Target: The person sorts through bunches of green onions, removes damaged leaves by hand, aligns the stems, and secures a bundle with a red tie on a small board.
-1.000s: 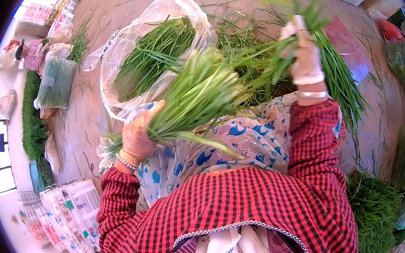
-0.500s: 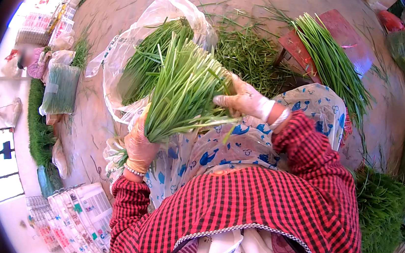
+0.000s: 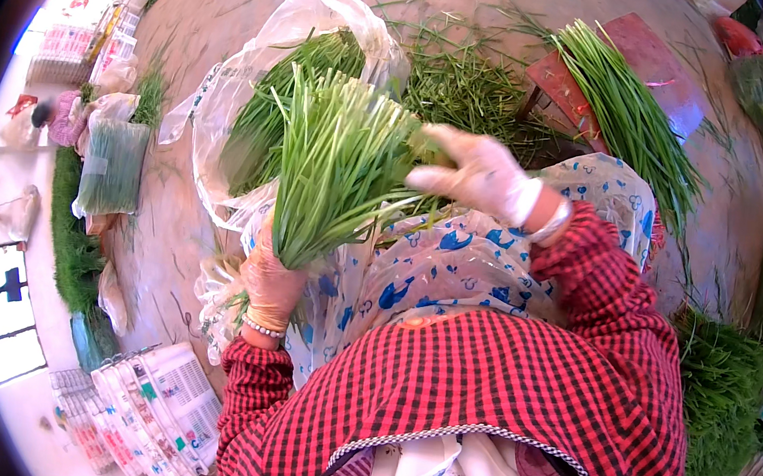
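Observation:
My left hand (image 3: 271, 284), in a thin clear glove with a beaded bracelet at the wrist, is closed round the lower end of a bunch of green chives (image 3: 338, 164). The stalks fan upward, their pale ends at the top. My right hand (image 3: 483, 176), gloved too and slightly blurred, is just right of the bunch with its fingers stretched out and apart, holding nothing. Behind the bunch stands an open clear plastic bag (image 3: 214, 151) with more chives (image 3: 269, 115) inside. A clear sheet with blue prints (image 3: 453, 264) covers my lap.
A heap of loose green trimmings (image 3: 462, 93) lies on the floor ahead. To its right, a low red stool (image 3: 656, 58) bears a chive bundle (image 3: 622, 115). Bagged greens (image 3: 113, 168) stand at left, stacked cartons (image 3: 169, 402) at lower left, piled greens (image 3: 715, 385) at right.
My right hand has drawn back to the right, off the side of the bunch, and its fingers have opened. The chives in my left hand now stand more upright.

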